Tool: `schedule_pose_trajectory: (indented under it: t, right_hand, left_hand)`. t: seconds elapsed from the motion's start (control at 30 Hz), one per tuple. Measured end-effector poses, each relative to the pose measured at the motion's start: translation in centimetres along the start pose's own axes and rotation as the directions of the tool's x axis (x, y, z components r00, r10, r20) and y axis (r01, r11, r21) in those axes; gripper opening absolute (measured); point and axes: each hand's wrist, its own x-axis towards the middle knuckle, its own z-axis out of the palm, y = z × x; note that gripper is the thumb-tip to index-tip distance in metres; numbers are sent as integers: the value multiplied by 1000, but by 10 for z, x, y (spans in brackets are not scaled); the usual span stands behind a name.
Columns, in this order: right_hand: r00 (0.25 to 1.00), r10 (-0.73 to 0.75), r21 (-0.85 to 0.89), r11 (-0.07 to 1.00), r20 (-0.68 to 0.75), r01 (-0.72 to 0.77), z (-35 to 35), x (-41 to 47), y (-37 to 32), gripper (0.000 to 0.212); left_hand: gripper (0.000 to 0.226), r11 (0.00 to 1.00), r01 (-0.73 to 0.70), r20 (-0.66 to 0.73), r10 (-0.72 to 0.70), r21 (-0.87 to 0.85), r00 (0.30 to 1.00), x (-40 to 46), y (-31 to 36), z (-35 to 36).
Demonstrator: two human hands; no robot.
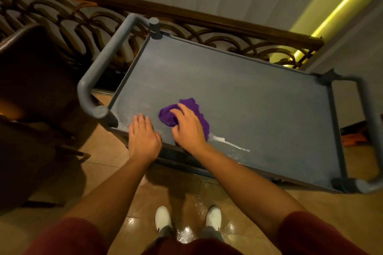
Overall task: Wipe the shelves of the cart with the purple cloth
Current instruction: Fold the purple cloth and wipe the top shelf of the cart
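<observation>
A grey plastic cart stands in front of me, its flat top shelf (238,89) rimmed by a low edge. A bunched purple cloth (169,117) lies on the shelf near the front left. My right hand (188,127) presses down on the cloth, fingers curled over it. My left hand (143,136) rests flat on the shelf's front rim beside the cloth, fingers together, holding nothing. A wet white streak (228,143) runs to the right of the cloth along the front of the shelf.
Cart handles stick out at the left (103,62) and right (366,130) ends. A dark chair (35,80) stands to the left. A wooden railing with metal scrollwork (186,25) runs behind the cart. My white shoes (163,217) stand on a wet, glossy tile floor.
</observation>
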Motion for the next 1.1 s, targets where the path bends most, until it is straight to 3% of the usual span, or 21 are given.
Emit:
schedule_pose_trajectory:
  t: [0.1, 0.2, 0.33, 0.43, 0.57, 0.67, 0.77, 0.9, 0.97, 1.1]
  right_hand:
    - [988, -56, -261, 961, 143, 92, 8, -5, 18, 56]
    - [974, -103, -375, 911, 200, 173, 7, -21, 44, 56]
    - [989, -4, -427, 901, 149, 68, -21, -63, 110, 52]
    - [983, 93, -442, 897, 156, -15, -48, -95, 157, 53]
    - [991, 74, -305, 952, 109, -38, -66, -84, 160, 41]
    - [997, -22, -190, 981, 67, 34, -55, -60, 118, 41]
    - [975, -90, -207, 969, 203, 132, -35, -51, 105, 48]
    - [963, -164, -211, 955, 214, 209, -52, -73, 151, 54]
    - [977, -107, -222, 964, 185, 147, -72, -99, 182, 56]
    - [975, 193, -327, 934, 112, -147, -103, -145, 252, 58]
  left_hand:
    - [65, 998, 14, 14, -15, 65, 1000, 5, 1, 2]
    - [66, 993, 44, 46, -50, 110, 998, 8, 5, 5]
    - [66, 991, 57, 132, -74, 125, 989, 4, 13, -3]
    - [66, 985, 76, 173, -103, 156, 979, 3, 12, -7]
    - [60, 987, 122, 70, -130, 100, 989, 4, 33, -5]
    - [51, 981, 191, 3, -191, -43, 982, 5, 77, 4]
    - [66, 968, 252, 82, -252, 20, 964, 2, 89, 29]
    - [72, 960, 271, 106, -277, 71, 955, 8, 86, 35]
    - [73, 959, 274, 114, -281, 76, 953, 5, 91, 32]
    - [73, 956, 285, 140, -292, 69, 946, 4, 92, 25]
